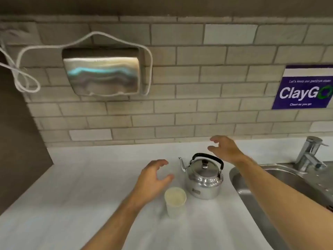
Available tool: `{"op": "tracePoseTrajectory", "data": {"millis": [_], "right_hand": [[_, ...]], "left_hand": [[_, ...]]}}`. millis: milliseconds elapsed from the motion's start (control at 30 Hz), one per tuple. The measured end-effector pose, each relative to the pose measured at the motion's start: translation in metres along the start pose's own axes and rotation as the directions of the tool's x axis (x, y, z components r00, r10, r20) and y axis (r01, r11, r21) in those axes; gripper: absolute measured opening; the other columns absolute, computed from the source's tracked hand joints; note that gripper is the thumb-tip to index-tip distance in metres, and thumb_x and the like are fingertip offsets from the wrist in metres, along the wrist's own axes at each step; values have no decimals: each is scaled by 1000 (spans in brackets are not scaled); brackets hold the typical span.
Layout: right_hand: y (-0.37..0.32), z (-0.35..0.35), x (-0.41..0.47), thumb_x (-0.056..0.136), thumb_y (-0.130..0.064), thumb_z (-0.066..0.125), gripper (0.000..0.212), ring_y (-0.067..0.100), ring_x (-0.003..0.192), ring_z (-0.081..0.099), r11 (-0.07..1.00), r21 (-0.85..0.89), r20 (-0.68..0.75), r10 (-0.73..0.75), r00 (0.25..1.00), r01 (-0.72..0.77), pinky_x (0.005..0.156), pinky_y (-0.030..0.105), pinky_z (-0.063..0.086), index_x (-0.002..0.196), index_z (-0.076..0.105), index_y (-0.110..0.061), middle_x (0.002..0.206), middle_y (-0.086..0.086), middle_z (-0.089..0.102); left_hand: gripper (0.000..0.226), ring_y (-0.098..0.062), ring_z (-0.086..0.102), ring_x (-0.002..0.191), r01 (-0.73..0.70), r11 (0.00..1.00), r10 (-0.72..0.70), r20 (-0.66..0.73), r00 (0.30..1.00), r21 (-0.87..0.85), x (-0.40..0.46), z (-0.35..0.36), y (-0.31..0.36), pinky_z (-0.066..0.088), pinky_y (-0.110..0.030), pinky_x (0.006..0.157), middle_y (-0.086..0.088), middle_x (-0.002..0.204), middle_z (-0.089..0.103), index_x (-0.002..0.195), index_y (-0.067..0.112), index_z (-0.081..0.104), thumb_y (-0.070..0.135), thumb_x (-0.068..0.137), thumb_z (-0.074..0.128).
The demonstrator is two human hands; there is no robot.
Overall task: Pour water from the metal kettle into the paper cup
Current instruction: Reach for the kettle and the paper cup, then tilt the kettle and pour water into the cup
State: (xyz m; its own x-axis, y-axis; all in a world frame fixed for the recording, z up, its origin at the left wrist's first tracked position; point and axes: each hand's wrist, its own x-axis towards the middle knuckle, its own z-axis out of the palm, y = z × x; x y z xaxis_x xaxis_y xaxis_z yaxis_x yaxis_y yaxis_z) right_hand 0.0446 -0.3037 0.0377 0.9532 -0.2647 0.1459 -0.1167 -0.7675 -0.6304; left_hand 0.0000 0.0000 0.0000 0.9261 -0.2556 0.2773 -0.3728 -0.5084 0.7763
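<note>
A shiny metal kettle (204,179) with a black arched handle stands upright on the white counter, its spout pointing left. A white paper cup (175,200) stands upright just in front of it and slightly left. My left hand (153,175) hovers above and to the left of the cup, fingers spread and curled, holding nothing. Over the counter behind and to the right of the kettle's handle, my right hand (225,149) is open and apart from the handle.
A steel sink (255,193) with a chrome tap (308,154) lies at the right. The tiled wall behind carries a metal dispenser (101,76) with a loose cord (21,76) and a blue ClayGo sign (304,87). A dark panel bounds the counter (81,186) at the left.
</note>
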Motion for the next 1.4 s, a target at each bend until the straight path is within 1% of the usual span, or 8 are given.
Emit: {"op": "tracePoseTrajectory", "data": {"millis": [100,200,367,733,867,933,1233,1400], "right_hand": [[28,19,5,95,-27,68,61,27,106,58,989,15,62,148,987,-150,85,25,38,150,49,-11,129,13,61],[54,44,10,94,-29,67,71,33,125,55,942,123,166,290,943,-312,92,30,39,157,39,-12,139,16,58],[70,57,29,95,-37,70,61,37,131,57,889,330,73,311,948,-317,102,36,45,147,54,-10,150,15,55],[50,46,25,88,-31,81,21,2,43,49,875,469,-9,142,990,-121,47,20,40,94,83,-11,46,-18,59],[40,47,6,79,-24,90,11,19,74,66,820,569,-22,82,996,-55,74,34,54,72,81,-25,79,9,78],[37,45,-3,75,-26,92,13,20,78,72,807,589,-35,80,996,-44,81,35,57,67,82,-29,78,2,82],[26,15,-46,67,-22,95,18,3,80,79,808,590,66,-36,997,-10,73,15,56,77,87,-34,84,-9,85],[25,3,-61,59,-29,97,25,7,79,80,836,548,133,-99,986,10,73,14,59,82,88,-30,85,-5,86]], "left_hand": [[67,-3,52,116,78,995,-73,94,993,-56,-15,26,-16,37,-18,93,12,131,55,130,32,56,41,70,83],[85,-2,47,125,180,978,-160,174,972,-104,-33,51,-28,36,-21,104,14,138,48,139,32,48,42,64,87],[86,-10,57,117,321,922,-296,140,945,-217,-42,70,-39,45,-24,100,6,133,58,140,24,50,28,64,91],[73,5,67,91,389,817,-379,111,919,-426,-51,85,-49,51,-10,70,9,110,70,125,37,60,22,62,92],[72,10,63,96,389,800,-383,110,917,-457,-54,85,-48,50,-7,71,15,111,69,123,45,60,27,61,93],[76,14,60,98,385,802,-378,110,919,-457,-55,85,-48,49,-5,73,19,114,67,126,48,56,31,62,92],[73,-3,58,113,377,801,-376,97,921,-465,-58,88,-52,51,-24,90,17,120,64,125,43,56,32,62,92],[70,-6,61,111,390,775,-388,113,915,-497,-58,87,-51,52,-21,83,15,116,67,119,48,58,31,61,92]]}}
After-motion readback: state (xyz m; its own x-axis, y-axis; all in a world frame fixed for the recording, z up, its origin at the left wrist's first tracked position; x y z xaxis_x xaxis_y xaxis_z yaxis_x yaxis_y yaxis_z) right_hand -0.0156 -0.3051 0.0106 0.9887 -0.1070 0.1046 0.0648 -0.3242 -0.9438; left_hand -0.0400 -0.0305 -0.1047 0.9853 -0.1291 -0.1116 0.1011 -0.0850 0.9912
